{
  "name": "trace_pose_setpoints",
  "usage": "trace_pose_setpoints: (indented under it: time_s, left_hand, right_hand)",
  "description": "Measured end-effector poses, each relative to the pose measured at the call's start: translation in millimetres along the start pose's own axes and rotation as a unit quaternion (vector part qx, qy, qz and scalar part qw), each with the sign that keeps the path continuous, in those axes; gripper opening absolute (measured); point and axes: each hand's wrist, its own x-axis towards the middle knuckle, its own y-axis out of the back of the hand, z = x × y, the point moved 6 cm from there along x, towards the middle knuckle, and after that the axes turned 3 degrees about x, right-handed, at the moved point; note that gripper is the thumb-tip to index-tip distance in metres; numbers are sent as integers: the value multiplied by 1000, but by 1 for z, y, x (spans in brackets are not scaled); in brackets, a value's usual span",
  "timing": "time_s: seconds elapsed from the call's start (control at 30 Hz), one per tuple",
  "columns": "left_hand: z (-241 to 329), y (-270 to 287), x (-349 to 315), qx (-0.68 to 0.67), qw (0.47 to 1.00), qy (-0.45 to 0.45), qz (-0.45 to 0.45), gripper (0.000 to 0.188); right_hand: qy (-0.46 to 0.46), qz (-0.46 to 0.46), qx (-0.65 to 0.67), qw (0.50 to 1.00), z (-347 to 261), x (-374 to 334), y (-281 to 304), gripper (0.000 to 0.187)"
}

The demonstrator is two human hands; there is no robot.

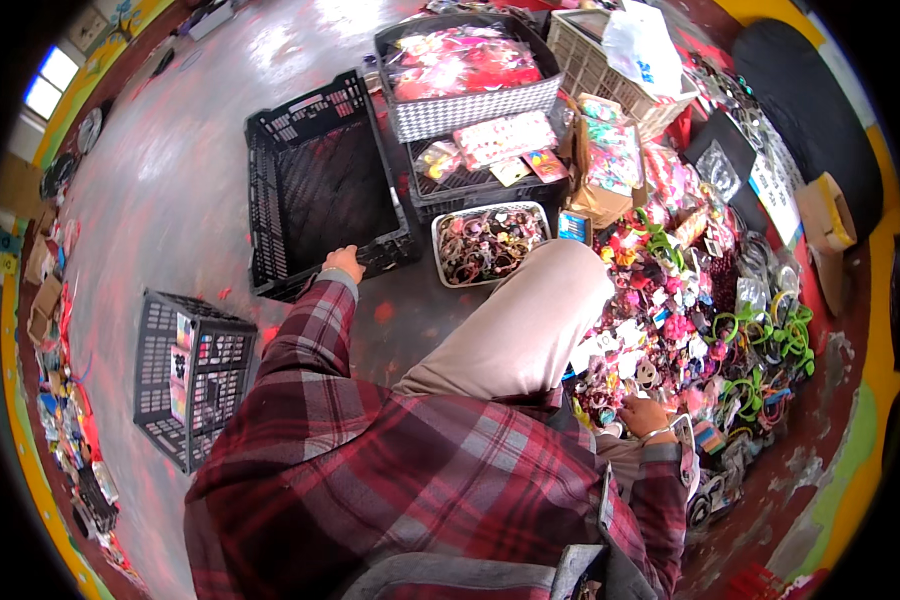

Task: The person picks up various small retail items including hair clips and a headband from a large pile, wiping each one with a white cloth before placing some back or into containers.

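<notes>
My left hand (343, 262) grips the near rim of a large black plastic crate (260, 190). Nothing lies inside that crate, whose slatted bottom shows. On the right, my right hand (648, 415) reaches into a big heap of hair accessories (670, 330), with its fingers curled down among them; whatever they hold is hidden. Flowers, scrunchies and bright green bands (792, 338) show in the heap. Between the crate and my raised knee (530, 310) sits a white basket (438, 262) full of small hair ties.
Behind the white basket, a grey-and-white bin (480, 112) of packaged red goods stands on another black crate (440, 200). A cardboard box (602, 205) and a beige crate (570, 60) are beside it. A smaller black crate (155, 380) stands at left.
</notes>
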Motion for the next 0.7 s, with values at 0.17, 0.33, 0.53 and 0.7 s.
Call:
trace_pose_setpoints:
  time_s: [0.17,0.33,0.53,0.7]
  left_hand:
    - [24,3,11,47,996,-20,72,26]
    - [19,-35,-13,78,983,-147,72,20]
    - [-2,-86,-64,108,957,-270,11,15]
    - [-24,-145,-76,253,876,-364,-189,23]
  right_hand:
    - [72,48,-18,996,14,-1,-23,31]
    - [49,-9,-57,997,16,4,-28,29]
    - [-6,46,20,999,-8,-15,5,32]
    - [1,38,27,999,-25,-43,31,27]
